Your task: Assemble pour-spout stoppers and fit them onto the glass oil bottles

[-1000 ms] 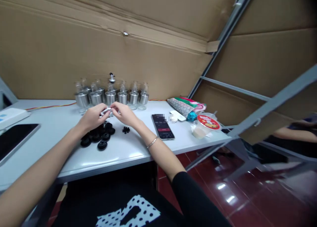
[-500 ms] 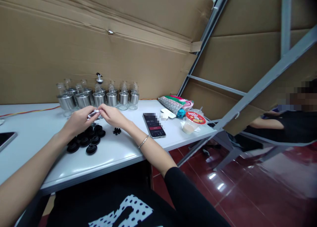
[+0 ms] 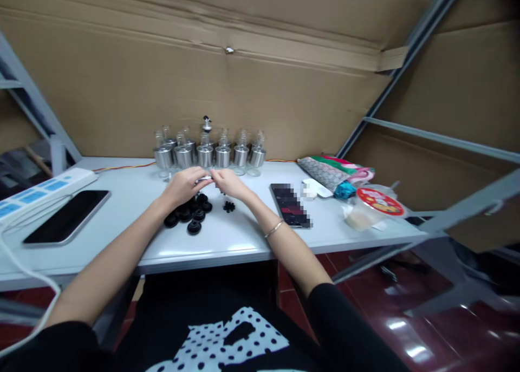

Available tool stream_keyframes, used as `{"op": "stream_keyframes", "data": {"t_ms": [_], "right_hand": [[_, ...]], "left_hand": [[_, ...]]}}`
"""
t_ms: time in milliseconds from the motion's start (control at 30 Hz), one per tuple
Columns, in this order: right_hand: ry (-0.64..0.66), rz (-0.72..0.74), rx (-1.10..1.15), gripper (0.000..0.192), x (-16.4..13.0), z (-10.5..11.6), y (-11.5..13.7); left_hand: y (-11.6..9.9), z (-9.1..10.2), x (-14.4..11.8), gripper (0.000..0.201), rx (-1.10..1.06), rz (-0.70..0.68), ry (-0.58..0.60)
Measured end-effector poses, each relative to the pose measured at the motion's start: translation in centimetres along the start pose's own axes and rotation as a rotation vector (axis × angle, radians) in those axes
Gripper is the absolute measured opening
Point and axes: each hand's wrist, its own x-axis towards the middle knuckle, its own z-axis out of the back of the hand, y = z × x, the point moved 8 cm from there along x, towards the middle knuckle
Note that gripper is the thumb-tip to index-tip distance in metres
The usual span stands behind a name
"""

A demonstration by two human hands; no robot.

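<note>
While both grip: left hand (image 3: 183, 185) | right hand (image 3: 228, 183) | metal spout (image 3: 204, 179)

Two hands are seen, a left hand (image 3: 183, 185) and a right hand (image 3: 231, 183). About ten small glass bottles (image 3: 205, 155) are lined up along the table's back edge. About seven black caps (image 3: 189, 215) are counted near the middle. Two phones (image 3: 67, 223) are laid flat.

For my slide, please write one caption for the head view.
Both hands hold a small silver metal part above black round rubber caps on a white table.
</note>
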Motion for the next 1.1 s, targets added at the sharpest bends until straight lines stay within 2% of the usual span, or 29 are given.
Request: {"op": "stream_keyframes", "data": {"t_ms": [100,200,300,400,533,633,733,867,1100], "right_hand": [[0.158,-0.122,0.258,0.041,-0.2,-0.9,-1.5],[0.219,-0.085,0.463,0.037,-0.4,-0.8,-1.4],[0.267,-0.038,0.526,0.033,-0.8,-0.5,-0.8],[0.280,-0.024,0.427,0.028,-1.0,0.0,-0.5],[0.342,-0.069,0.169,0.022,-1.5,1.0,-1.4],[0.446,-0.196,0.051,0.017,-2.2,1.6,-3.3],[0.480,-0.348,-0.031,0.018,-2.7,2.1,-5.2],[0.518,-0.429,-0.180,0.017,-2.9,2.0,-6.5],[0.527,-0.502,-0.189,0.014,-3.1,1.7,-6.7]], "left_hand": [[-0.1,-0.4,0.0,0.038,0.025,-0.021,0.033],[0.1,-0.3,0.0,0.036,0.001,-0.005,0.018],[0.5,-0.2,0.0,0.034,-0.032,0.013,0.001],[0.5,-0.4,-0.1,0.034,-0.025,0.015,0.026],[0.3,-0.5,-0.1,0.035,-0.017,0.044,0.051],[0.2,-0.5,0.0,0.035,-0.028,0.062,0.068],[0.3,-0.5,0.0,0.035,-0.039,0.065,0.075],[0.7,-0.5,-0.1,0.035,-0.057,0.067,0.062],[1.0,-0.5,-0.1,0.035,-0.071,0.071,0.062]]}}
